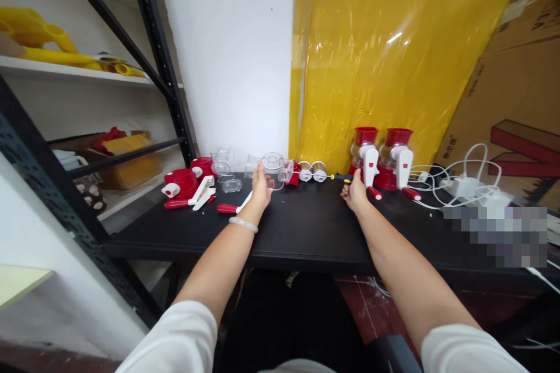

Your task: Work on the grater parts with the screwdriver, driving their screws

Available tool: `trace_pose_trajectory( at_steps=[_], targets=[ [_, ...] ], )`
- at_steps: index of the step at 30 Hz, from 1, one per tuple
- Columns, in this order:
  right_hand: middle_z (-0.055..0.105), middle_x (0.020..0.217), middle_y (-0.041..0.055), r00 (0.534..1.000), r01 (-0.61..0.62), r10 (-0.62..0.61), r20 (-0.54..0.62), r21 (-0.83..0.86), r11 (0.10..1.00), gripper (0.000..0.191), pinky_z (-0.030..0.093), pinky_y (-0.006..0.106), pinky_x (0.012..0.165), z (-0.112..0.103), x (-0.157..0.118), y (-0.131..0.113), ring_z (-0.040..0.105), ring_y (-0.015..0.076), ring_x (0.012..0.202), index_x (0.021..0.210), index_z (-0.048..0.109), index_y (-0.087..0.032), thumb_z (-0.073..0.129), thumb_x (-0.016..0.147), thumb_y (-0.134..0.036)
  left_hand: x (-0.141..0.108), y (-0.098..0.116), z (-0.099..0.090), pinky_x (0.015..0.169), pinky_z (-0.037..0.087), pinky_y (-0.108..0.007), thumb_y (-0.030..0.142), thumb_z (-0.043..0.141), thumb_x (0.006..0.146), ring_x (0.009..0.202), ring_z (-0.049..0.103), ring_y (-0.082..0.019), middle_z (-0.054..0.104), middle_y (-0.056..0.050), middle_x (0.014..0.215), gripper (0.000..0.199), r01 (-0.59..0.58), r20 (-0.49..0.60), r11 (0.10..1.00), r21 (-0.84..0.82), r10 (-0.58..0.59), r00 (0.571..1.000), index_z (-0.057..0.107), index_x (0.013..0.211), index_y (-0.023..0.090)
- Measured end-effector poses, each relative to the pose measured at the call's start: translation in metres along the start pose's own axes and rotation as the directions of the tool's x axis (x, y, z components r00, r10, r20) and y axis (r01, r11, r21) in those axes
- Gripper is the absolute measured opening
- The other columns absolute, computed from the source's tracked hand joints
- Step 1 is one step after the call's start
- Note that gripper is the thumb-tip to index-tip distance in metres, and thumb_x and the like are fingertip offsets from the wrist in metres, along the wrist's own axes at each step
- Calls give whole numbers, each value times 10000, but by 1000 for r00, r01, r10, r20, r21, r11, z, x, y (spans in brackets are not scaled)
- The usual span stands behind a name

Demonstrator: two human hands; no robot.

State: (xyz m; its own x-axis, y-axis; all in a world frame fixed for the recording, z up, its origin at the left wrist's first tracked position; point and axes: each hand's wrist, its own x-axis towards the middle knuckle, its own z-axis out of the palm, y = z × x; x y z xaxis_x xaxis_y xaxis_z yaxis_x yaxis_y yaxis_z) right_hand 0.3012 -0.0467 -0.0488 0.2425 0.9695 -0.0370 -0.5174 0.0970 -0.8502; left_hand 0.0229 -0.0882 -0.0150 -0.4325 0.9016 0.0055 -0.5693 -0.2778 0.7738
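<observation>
My left hand [261,187] is closed around a clear plastic grater housing [273,161], held just above the table. My right hand [355,191] grips the dark handle of a screwdriver [340,178] with yellow accents. Its thin shaft points left toward the housing; whether the tip touches it I cannot tell. Below my left hand a white crank with a red handle [227,208] slants down; I cannot see if it joins the housing. Behind the shaft are two metal grater drums [312,170] with white ends, beside a red part [292,175].
Red grater bases [181,183], a white crank arm [203,192] and clear parts [233,186] lie left on the black table [301,233]. Two assembled red-and-white rotary graters [366,157] stand right, near white cables and adapters [466,187]. A shelf rack [153,29] rises at left.
</observation>
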Motion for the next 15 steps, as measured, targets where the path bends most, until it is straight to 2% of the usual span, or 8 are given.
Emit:
trace_pose_trajectory(
  at_steps=[4, 7, 9, 12, 15],
  targets=[
    [324, 442, -119, 998, 2, 1, -61, 43, 999, 344, 298, 168, 350, 3, 0, -3, 293, 71, 342, 725, 386, -252, 571, 906, -479, 0, 0, -1, 514, 422, -173, 657, 621, 810, 491, 452, -56, 465, 41, 720, 502, 3, -10, 1000, 17, -3, 1000, 556, 1103, 255],
    [390, 472, -93, 999, -11, 15, -52, 81, 997, 279, 362, 175, 378, 5, -2, -6, 367, 85, 376, 733, 415, -247, 476, 939, -426, 0, -1, -1, 507, 413, -174, 654, 638, 798, 495, 460, -61, 466, 42, 713, 505, -1, 5, 1000, 17, 1, 1000, 556, 1097, 255],
    [419, 485, -74, 999, -27, 32, -43, 97, 995, 315, 389, 189, 387, 5, -3, -7, 405, 97, 394, 729, 413, -245, 406, 960, -460, 0, -1, -1, 505, 411, -177, 652, 659, 781, 494, 462, -63, 465, 44, 708, 521, -4, 11, 1000, 11, 4, 1000, 557, 1104, 256],
    [380, 460, -80, 998, -36, 40, -41, 99, 994, 441, 321, 192, 337, 5, -4, -5, 333, 91, 355, 714, 392, -248, 355, 955, -615, -1, 0, -1, 507, 413, -178, 650, 663, 779, 492, 459, -64, 460, 46, 701, 532, 5, 8, 1000, 5, -5, 1000, 552, 1122, 259],
    [262, 432, -122, 997, -19, 25, -67, 96, 995, 475, 197, 172, 304, 4, -4, -2, 210, 66, 323, 704, 360, -250, 464, 912, -665, -1, 2, -1, 517, 420, -175, 657, 650, 787, 502, 461, -61, 463, 45, 711, 529, 5, -6, 1000, 0, -5, 1000, 550, 1124, 262]
  ],
)
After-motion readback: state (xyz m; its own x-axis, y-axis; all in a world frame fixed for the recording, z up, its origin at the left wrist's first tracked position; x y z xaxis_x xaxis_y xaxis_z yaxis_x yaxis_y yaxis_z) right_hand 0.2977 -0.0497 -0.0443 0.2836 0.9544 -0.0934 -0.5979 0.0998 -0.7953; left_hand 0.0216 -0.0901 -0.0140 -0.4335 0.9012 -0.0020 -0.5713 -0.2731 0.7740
